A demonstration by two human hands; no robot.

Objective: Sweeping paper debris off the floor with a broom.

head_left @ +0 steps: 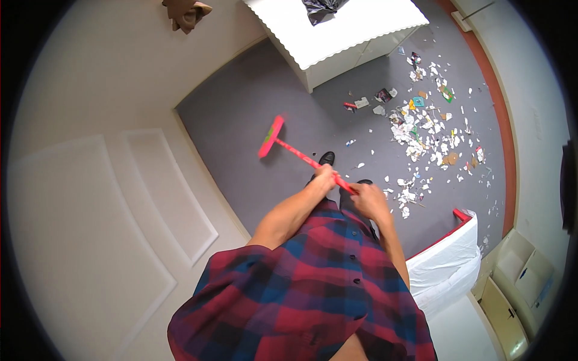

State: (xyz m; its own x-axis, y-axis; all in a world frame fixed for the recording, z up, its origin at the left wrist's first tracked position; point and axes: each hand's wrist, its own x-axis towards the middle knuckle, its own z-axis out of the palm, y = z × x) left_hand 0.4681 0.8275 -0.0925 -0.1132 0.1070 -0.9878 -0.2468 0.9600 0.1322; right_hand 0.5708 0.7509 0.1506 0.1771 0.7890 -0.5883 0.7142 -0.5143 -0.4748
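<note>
A red broom slants across the middle of the view, gripped by both of my hands. My left hand is wrapped round the handle partway down. Higher up, by the handle's top end, my right hand is closed on it. The pink-red broom head, with a green patch, is slightly blurred and out to the left over the grey floor; whether it touches the floor I cannot tell. To the right of my feet lies a wide scatter of torn white paper scraps, mixed with cardboard and coloured bits.
A white-topped table stands ahead, with a black plastic bag on it. Near right is a red-framed piece draped in white, with cream cabinets beyond. A panelled white wall runs along the left.
</note>
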